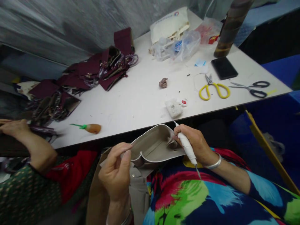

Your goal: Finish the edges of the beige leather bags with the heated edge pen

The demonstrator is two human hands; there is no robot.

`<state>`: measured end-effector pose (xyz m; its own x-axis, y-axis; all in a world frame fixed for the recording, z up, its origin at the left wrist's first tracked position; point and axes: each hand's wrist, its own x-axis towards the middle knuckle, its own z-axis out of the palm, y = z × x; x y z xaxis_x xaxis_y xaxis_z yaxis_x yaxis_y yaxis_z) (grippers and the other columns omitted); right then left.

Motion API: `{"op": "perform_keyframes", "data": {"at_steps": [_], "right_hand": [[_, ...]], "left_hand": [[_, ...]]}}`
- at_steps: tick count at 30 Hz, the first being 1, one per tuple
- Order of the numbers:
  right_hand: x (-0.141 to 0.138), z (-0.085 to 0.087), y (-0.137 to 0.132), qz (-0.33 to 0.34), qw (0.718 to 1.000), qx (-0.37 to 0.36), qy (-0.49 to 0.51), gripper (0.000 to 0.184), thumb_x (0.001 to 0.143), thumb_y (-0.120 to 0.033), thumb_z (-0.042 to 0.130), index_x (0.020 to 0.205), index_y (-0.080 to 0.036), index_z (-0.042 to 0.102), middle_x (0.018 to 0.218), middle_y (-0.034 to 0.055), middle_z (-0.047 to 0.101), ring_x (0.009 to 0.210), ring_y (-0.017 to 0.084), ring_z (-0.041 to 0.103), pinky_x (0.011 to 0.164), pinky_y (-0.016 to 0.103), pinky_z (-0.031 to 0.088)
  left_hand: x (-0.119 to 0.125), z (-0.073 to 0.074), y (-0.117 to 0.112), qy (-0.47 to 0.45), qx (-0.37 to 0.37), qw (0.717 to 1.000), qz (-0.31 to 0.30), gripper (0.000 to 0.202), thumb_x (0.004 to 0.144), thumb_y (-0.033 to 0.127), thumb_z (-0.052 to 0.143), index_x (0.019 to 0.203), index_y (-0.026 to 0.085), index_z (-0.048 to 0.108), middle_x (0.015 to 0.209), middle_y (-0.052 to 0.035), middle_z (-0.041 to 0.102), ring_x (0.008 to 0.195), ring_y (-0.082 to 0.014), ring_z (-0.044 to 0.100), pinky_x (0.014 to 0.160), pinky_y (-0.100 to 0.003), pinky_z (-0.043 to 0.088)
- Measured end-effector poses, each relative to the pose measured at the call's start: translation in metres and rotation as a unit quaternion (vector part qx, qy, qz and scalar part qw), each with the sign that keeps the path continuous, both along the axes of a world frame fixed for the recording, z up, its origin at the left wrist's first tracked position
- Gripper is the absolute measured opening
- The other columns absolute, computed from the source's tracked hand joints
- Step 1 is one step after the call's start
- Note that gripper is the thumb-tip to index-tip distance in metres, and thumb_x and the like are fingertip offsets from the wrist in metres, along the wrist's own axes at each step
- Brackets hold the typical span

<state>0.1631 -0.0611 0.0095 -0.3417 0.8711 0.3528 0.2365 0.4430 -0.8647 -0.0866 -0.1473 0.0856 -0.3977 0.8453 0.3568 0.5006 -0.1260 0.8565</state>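
Observation:
A beige open-topped bag point(154, 150) with a divided inside is held between my hands at the table's front edge. My left hand point(117, 172) is closed, with thumb and forefinger pinched at the bag's left corner. In my right hand point(193, 142) lies a slim tool wrapped in white tape point(187, 147), with a thin metal point at each end. Its upper point aims toward the table, and fingers of the same hand touch the bag's right side. More beige pieces point(138, 190) lie below the bag, partly hidden by my left hand.
On the white table point(145, 97) are yellow-handled scissors point(214, 89), black-handled scissors point(253, 89), a phone point(224, 68), a bottle point(229, 31), a white packet point(174, 108) and an orange-brown bottle point(93, 128). Maroon bags point(93, 72) are heaped at left, near another person's arm point(35, 143).

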Motion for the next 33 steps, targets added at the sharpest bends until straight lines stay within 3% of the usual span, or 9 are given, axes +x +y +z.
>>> {"op": "perform_keyframes", "data": {"at_steps": [2, 4, 8, 10, 14, 18, 23, 30, 33], "right_hand": [[-0.001, -0.004, -0.001, -0.001, 1.0, 0.002, 0.006, 0.009, 0.1, -0.015, 0.06, 0.098, -0.023, 0.059, 0.088, 0.0, 0.066, 0.077, 0.015, 0.06, 0.072, 0.026, 0.043], [-0.003, -0.006, -0.001, 0.002, 1.0, 0.004, 0.013, 0.011, 0.098, -0.012, 0.06, 0.098, -0.023, 0.06, 0.087, -0.0005, 0.066, 0.076, 0.014, 0.06, 0.071, 0.025, 0.043], [-0.006, -0.006, 0.0, 0.009, 1.0, 0.008, 0.016, 0.013, 0.099, -0.011, 0.06, 0.095, -0.023, 0.058, 0.086, -0.001, 0.064, 0.075, 0.013, 0.059, 0.071, 0.024, 0.043], [-0.006, -0.007, 0.0, 0.006, 1.0, 0.01, 0.014, 0.013, 0.099, -0.011, 0.06, 0.093, -0.023, 0.057, 0.085, -0.0018, 0.062, 0.074, 0.012, 0.057, 0.071, 0.023, 0.042], [-0.004, -0.011, 0.001, -0.008, 1.0, -0.001, 0.015, 0.011, 0.099, -0.014, 0.063, 0.095, -0.023, 0.057, 0.084, -0.003, 0.061, 0.074, 0.011, 0.057, 0.07, 0.021, 0.041], [-0.003, -0.014, 0.001, 0.0, 0.999, -0.027, 0.022, 0.01, 0.099, -0.018, 0.065, 0.093, -0.022, 0.058, 0.083, -0.0037, 0.061, 0.073, 0.011, 0.057, 0.07, 0.021, 0.04], [0.0, -0.008, 0.0, 0.022, 0.998, -0.054, -0.008, 0.01, 0.098, -0.013, 0.055, 0.094, -0.021, 0.061, 0.081, -0.0028, 0.062, 0.071, 0.012, 0.056, 0.068, 0.022, 0.039], [0.003, -0.011, -0.001, 0.01, 0.997, -0.058, -0.046, 0.007, 0.097, -0.015, 0.055, 0.095, -0.021, 0.059, 0.074, -0.0034, 0.057, 0.063, 0.012, 0.05, 0.062, 0.022, 0.036], [0.003, -0.014, 0.0, 0.012, 0.997, -0.063, -0.037, 0.009, 0.095, -0.013, 0.055, 0.095, -0.021, 0.058, 0.073, -0.004, 0.057, 0.06, 0.011, 0.049, 0.059, 0.021, 0.035]], "left_hand": [[0.003, -0.004, -0.012, 0.096, 0.063, 0.993, 0.02, 0.021, 0.09, 0.007, 0.071, 0.096, 0.025, 0.078, 0.097, -0.0004, 0.077, 0.094, -0.0198, 0.072, 0.093, -0.036, 0.057], [0.004, -0.009, -0.021, 0.178, 0.096, 0.979, -0.01, 0.026, 0.087, 0.0, 0.07, 0.101, 0.021, 0.078, 0.098, -0.0019, 0.079, 0.09, -0.0189, 0.074, 0.089, -0.034, 0.059], [0.01, -0.017, -0.032, 0.284, 0.048, 0.947, -0.139, 0.029, 0.088, -0.001, 0.07, 0.111, 0.016, 0.075, 0.11, -0.0076, 0.081, 0.098, -0.0186, 0.078, 0.09, -0.029, 0.061], [0.014, -0.02, -0.035, 0.312, 0.038, 0.934, -0.167, 0.025, 0.089, 0.002, 0.071, 0.109, 0.015, 0.074, 0.108, -0.0081, 0.081, 0.098, -0.0175, 0.079, 0.091, -0.025, 0.061], [0.019, -0.026, -0.036, 0.333, 0.038, 0.926, -0.174, 0.022, 0.092, 0.007, 0.07, 0.112, 0.015, 0.073, 0.107, -0.0085, 0.081, 0.096, -0.0173, 0.079, 0.089, -0.023, 0.061], [0.023, -0.031, -0.028, 0.343, -0.008, 0.924, -0.169, 0.022, 0.097, 0.017, 0.066, 0.118, 0.015, 0.071, 0.103, -0.0096, 0.076, 0.089, -0.0189, 0.077, 0.076, -0.025, 0.062], [0.03, -0.035, -0.024, 0.309, -0.03, 0.933, -0.18, 0.012, 0.099, 0.017, 0.06, 0.097, 0.017, 0.071, 0.094, -0.0075, 0.07, 0.078, -0.0161, 0.072, 0.07, -0.024, 0.059], [0.033, -0.044, -0.03, 0.306, -0.023, 0.935, -0.18, 0.011, 0.098, 0.014, 0.061, 0.1, 0.019, 0.071, 0.111, -0.0101, 0.073, 0.101, -0.0202, 0.075, 0.09, -0.028, 0.061], [0.034, -0.046, -0.03, 0.293, -0.029, 0.94, -0.174, 0.011, 0.097, 0.014, 0.061, 0.1, 0.019, 0.071, 0.108, -0.0096, 0.073, 0.099, -0.0199, 0.074, 0.089, -0.028, 0.061]]}}
